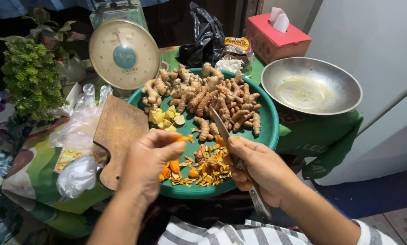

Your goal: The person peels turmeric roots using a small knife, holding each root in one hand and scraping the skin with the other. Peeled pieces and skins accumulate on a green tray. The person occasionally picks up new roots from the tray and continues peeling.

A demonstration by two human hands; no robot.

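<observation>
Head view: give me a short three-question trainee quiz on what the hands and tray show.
1. True or false: the right hand holds a knife with its blade pointing toward the far side of the green tray.
2. What does the left hand pinch? A) orange root piece B) tissue C) leaf
3. Fill in: the peelings lie on the tray's ____ side.

Key: 1 true; 2 A; 3 near.

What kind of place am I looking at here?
Probably a home kitchen or a small food-prep corner: a dial weighing scale, a green tray of turmeric roots, and a wooden cutting board on a cloth-covered table.
</observation>
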